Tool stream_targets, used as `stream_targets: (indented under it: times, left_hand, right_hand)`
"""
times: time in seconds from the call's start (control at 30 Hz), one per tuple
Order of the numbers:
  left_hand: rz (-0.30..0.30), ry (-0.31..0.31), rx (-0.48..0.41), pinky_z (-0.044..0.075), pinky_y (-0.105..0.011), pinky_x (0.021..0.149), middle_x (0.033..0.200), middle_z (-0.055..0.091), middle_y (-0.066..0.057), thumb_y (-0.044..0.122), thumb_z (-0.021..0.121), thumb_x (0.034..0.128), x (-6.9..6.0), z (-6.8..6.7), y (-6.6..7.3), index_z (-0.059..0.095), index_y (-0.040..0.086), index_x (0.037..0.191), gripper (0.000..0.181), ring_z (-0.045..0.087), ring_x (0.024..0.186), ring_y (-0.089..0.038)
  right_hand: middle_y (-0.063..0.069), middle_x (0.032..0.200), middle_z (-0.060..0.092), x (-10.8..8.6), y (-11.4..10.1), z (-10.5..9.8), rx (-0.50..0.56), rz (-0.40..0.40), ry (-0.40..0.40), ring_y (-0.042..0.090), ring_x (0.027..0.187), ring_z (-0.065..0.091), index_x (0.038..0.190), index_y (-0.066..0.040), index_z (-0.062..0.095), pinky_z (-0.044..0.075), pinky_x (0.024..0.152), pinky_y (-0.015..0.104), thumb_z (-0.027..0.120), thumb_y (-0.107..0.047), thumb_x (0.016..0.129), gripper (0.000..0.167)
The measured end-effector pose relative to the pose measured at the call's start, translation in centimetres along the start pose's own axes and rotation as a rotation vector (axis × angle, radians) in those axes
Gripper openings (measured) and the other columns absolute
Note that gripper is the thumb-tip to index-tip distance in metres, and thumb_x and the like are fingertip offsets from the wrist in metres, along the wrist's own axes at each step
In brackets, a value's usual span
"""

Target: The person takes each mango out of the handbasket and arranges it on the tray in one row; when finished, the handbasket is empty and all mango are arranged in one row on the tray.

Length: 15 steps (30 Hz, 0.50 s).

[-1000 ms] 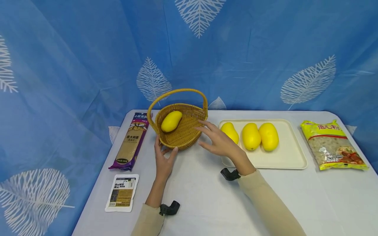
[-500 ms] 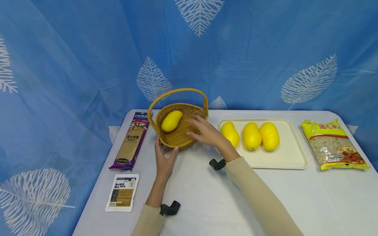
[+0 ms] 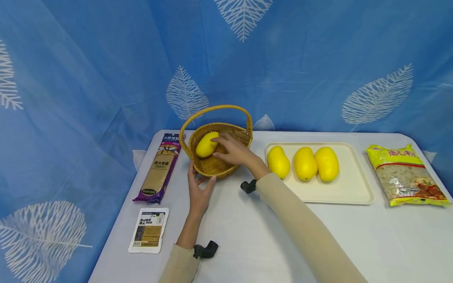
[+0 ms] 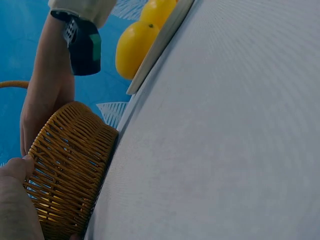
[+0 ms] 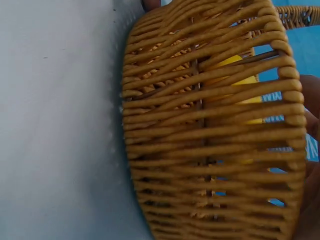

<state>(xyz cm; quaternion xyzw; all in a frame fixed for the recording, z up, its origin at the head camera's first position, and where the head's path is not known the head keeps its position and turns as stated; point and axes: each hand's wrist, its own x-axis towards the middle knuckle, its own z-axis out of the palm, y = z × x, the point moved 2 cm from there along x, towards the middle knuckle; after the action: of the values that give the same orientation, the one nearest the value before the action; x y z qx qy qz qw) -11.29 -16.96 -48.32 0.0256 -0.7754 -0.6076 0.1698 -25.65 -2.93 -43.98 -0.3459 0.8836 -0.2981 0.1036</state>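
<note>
A yellow mango (image 3: 206, 145) lies in the left part of a woven wicker basket (image 3: 215, 170) with an arched handle. My right hand (image 3: 235, 151) reaches over the basket's near right rim. Its fingertips are at the mango's right end, and its thumb stands apart below. In the right wrist view, the basket's wall (image 5: 215, 130) hides most of that hand. My left hand (image 3: 199, 196) holds the basket at its near left side. In the left wrist view, the left thumb (image 4: 20, 167) lies against the rim; its other fingers are mostly hidden.
A cream tray (image 3: 348, 188) bears three more mangoes (image 3: 278, 162) right of the basket. At far right lies a yellow-topped pasta bag (image 3: 407, 175). A purple spaghetti pack (image 3: 159, 169) and a small white-edged packet (image 3: 148, 230) lie left. A blue curtain (image 3: 301, 78) hangs behind.
My right hand has moved left, from beside the basket's right rim into the basket and up to the mango. The left hand keeps its place at the basket.
</note>
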Motion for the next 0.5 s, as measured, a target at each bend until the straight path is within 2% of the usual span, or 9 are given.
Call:
stream_targets:
  times: [0.1, 0.2, 0.3, 0.37, 0.5]
  left_hand:
    - [-0.014, -0.001, 0.009, 0.042, -0.058, 0.104, 0.156, 0.020, -0.027, 0.009, 0.068, 0.0915, -0.1, 0.1, -0.2, 0.009, 0.001, 0.155, 0.087, 0.034, 0.135, -0.045]
    - [-0.020, 0.008, 0.008, 0.042, -0.057, 0.105, 0.157, 0.019, -0.023, 0.009, 0.068, 0.0912, 0.0, 0.4, -1.6, 0.008, 0.007, 0.157, 0.089, 0.034, 0.136, -0.043]
    - [-0.011, 0.018, 0.011, 0.042, -0.056, 0.105, 0.159, 0.019, -0.018, 0.010, 0.069, 0.0910, 0.2, 0.6, -3.2, 0.008, 0.014, 0.158, 0.091, 0.034, 0.137, -0.040]
    - [-0.003, 0.022, 0.013, 0.043, -0.054, 0.105, 0.160, 0.019, -0.014, 0.013, 0.069, 0.0911, 0.4, 0.6, -3.9, 0.008, 0.019, 0.158, 0.091, 0.034, 0.138, -0.037]
    - [0.017, 0.031, 0.018, 0.044, -0.051, 0.104, 0.160, 0.020, -0.009, 0.017, 0.070, 0.0909, 0.5, 0.4, -4.0, 0.009, 0.022, 0.158, 0.090, 0.035, 0.138, -0.031]
  right_hand:
    - [0.012, 0.161, 0.023, 0.5, 0.0, 0.2, -0.011, -0.013, -0.037, 0.032, 0.146, 0.030, 0.149, -0.023, 0.042, 0.035, 0.115, 0.050, 0.057, -0.039, 0.098, 0.056]
    - [0.009, 0.164, 0.018, 0.9, -0.1, 0.5, -0.049, -0.032, -0.087, 0.033, 0.148, 0.025, 0.152, -0.026, 0.037, 0.030, 0.118, 0.051, 0.057, -0.040, 0.098, 0.059]
    - [0.011, 0.163, 0.018, 1.2, -0.2, 0.7, -0.073, -0.038, -0.110, 0.033, 0.149, 0.023, 0.153, -0.028, 0.034, 0.030, 0.118, 0.050, 0.057, -0.040, 0.098, 0.062]
    - [0.012, 0.161, 0.021, 1.5, -0.2, 0.9, -0.074, -0.037, -0.112, 0.034, 0.145, 0.029, 0.154, -0.030, 0.033, 0.035, 0.116, 0.049, 0.058, -0.040, 0.097, 0.062]
    - [0.015, 0.154, 0.024, 2.0, -0.4, 1.0, -0.055, -0.056, -0.111, 0.032, 0.134, 0.043, 0.152, -0.029, 0.036, 0.044, 0.108, 0.045, 0.060, -0.038, 0.097, 0.061]
